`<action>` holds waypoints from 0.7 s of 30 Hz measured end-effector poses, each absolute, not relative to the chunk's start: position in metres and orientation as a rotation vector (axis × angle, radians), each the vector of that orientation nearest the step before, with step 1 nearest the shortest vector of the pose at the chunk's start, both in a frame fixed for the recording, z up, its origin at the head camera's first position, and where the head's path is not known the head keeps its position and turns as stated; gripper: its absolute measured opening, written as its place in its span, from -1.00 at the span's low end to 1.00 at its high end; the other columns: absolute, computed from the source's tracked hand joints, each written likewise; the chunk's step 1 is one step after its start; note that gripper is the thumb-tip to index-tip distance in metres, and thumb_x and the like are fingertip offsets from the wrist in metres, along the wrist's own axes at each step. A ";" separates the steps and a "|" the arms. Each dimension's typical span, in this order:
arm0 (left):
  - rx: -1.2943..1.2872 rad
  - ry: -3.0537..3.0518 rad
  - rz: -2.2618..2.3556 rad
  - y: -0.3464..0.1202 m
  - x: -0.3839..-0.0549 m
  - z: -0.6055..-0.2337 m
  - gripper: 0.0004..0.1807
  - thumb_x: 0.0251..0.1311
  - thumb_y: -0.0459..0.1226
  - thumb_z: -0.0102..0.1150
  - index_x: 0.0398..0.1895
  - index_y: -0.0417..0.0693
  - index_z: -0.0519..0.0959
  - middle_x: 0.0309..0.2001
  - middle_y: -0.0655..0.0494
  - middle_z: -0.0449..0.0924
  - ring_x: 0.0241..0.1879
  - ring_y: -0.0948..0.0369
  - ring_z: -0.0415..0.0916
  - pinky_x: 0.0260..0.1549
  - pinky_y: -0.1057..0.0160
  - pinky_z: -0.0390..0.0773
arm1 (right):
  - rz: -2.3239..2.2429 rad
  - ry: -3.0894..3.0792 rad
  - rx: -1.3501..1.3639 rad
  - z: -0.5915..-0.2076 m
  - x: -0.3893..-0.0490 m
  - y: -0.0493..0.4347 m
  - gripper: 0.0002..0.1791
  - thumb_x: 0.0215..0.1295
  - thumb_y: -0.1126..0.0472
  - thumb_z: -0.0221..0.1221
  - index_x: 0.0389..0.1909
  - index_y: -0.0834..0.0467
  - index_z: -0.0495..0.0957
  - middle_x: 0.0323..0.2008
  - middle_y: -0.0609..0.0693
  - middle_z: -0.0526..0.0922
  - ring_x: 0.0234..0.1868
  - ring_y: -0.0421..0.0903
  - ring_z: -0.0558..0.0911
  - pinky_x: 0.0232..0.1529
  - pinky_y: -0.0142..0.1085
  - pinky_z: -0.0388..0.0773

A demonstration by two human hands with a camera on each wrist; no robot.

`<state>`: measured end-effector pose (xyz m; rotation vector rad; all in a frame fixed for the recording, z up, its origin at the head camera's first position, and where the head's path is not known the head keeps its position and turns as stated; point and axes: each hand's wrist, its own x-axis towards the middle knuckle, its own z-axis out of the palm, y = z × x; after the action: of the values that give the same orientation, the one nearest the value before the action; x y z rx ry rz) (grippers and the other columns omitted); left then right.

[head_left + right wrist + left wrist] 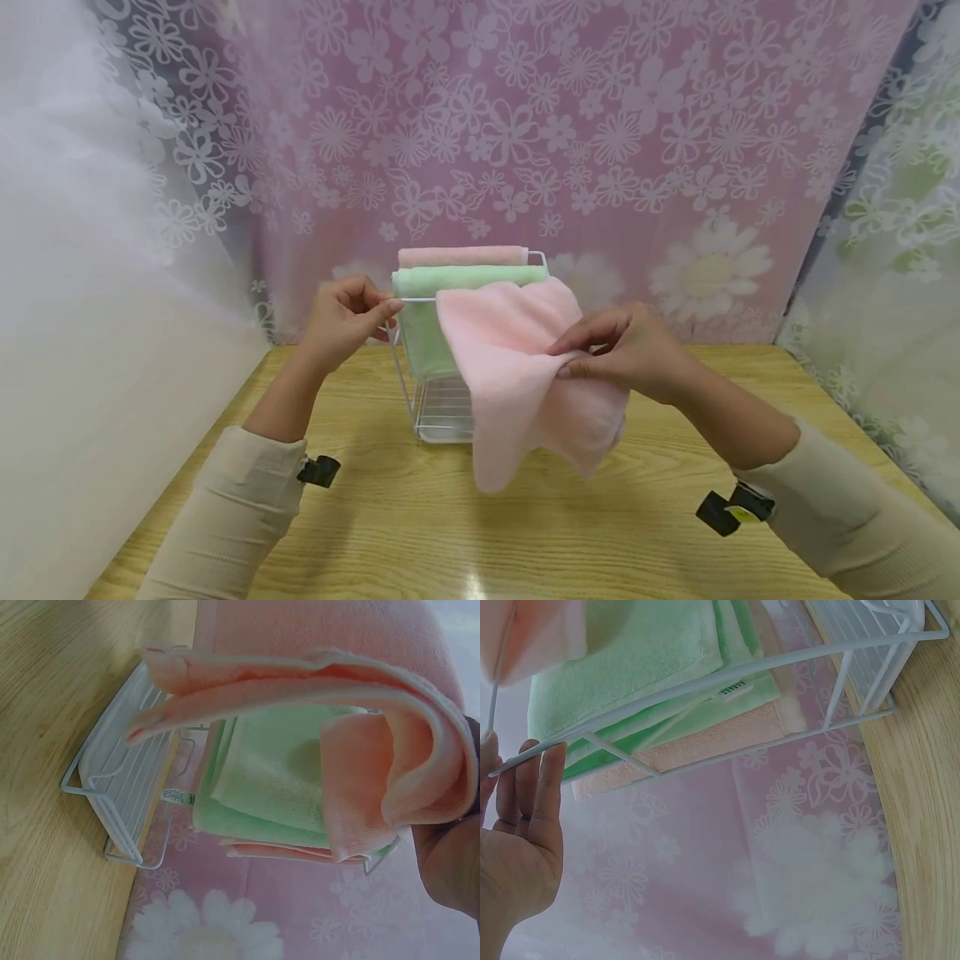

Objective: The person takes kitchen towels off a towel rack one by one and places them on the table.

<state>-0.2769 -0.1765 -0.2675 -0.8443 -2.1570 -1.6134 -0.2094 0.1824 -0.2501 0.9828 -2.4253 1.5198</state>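
Note:
A white wire rack (442, 417) stands on the table, and my left hand (347, 321) pinches its front top corner between thumb and fingers. My right hand (637, 354) pinches a fold of a pink towel (517, 358), which drapes over the rack's front bar and hangs down in front. Behind it a green towel (472, 277) hangs over the middle bar, and another pink towel (461, 257) hangs at the back. In the left wrist view the fingers (549, 787) curl at the end of the rack's bar. The right wrist view shows the pink towel's layered edges (300, 690).
The rack's slatted base with a white tray (112, 750) sits on the wood-grain table (637, 533). A pink flowered curtain (525, 125) hangs behind, with white sheeting (112, 292) to the left and a flowered curtain (892, 292) to the right.

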 end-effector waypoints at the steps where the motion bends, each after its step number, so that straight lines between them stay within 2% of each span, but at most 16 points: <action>1: -0.848 -2.155 -1.613 -0.177 -0.277 -0.268 -0.83 0.22 -0.44 0.27 -0.46 -0.37 0.53 -0.50 -0.25 0.59 -0.55 -0.06 0.59 -0.52 0.13 0.71 | 1.517 -2.421 0.983 -0.251 -0.209 0.183 -0.83 0.00 0.38 0.46 -0.32 0.24 0.76 -0.29 0.00 0.76 -0.28 -0.16 0.69 -0.39 -0.37 0.67; 10: -0.882 -2.122 -1.641 -0.177 -0.279 -0.269 -0.87 0.21 -0.49 0.26 -0.46 -0.40 0.54 -0.51 -0.24 0.59 -0.57 0.07 0.60 -0.54 0.14 0.71 | 1.551 -2.382 1.037 -0.257 -0.209 0.187 -0.83 0.00 0.43 0.44 -0.33 0.28 0.75 -0.31 -0.02 0.76 -0.29 -0.16 0.70 -0.41 -0.37 0.68; 14: -0.880 -2.128 -1.639 -0.177 -0.278 -0.268 -0.86 0.22 -0.48 0.26 -0.46 -0.39 0.54 -0.50 -0.32 0.58 -0.57 0.06 0.61 -0.53 0.13 0.71 | 1.583 -2.388 1.046 -0.260 -0.210 0.188 -0.83 0.01 0.45 0.43 -0.32 0.29 0.75 -0.30 -0.02 0.75 -0.28 -0.16 0.70 -0.41 -0.38 0.67; 17: -0.871 -2.139 -1.632 -0.177 -0.279 -0.268 -0.86 0.22 -0.47 0.26 -0.46 -0.38 0.54 -0.51 -0.26 0.59 -0.57 0.04 0.61 -0.53 0.14 0.71 | 1.590 -2.401 1.039 -0.262 -0.210 0.189 -0.83 0.01 0.45 0.43 -0.32 0.29 0.75 -0.29 -0.02 0.75 -0.27 -0.15 0.69 -0.40 -0.37 0.67; 21: -0.869 -2.139 -1.628 -0.176 -0.279 -0.268 -0.86 0.22 -0.47 0.26 -0.45 -0.39 0.54 -0.51 -0.27 0.59 -0.57 0.03 0.61 -0.53 0.14 0.71 | 1.588 -2.418 1.021 -0.265 -0.209 0.191 -0.83 0.02 0.43 0.44 -0.31 0.28 0.75 -0.29 -0.03 0.75 -0.27 -0.14 0.69 -0.40 -0.35 0.68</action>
<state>-0.2787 -0.1764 -0.2678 -0.8690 -2.1390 -1.6280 -0.2085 0.1910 -0.2648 1.0212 -2.4180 1.5881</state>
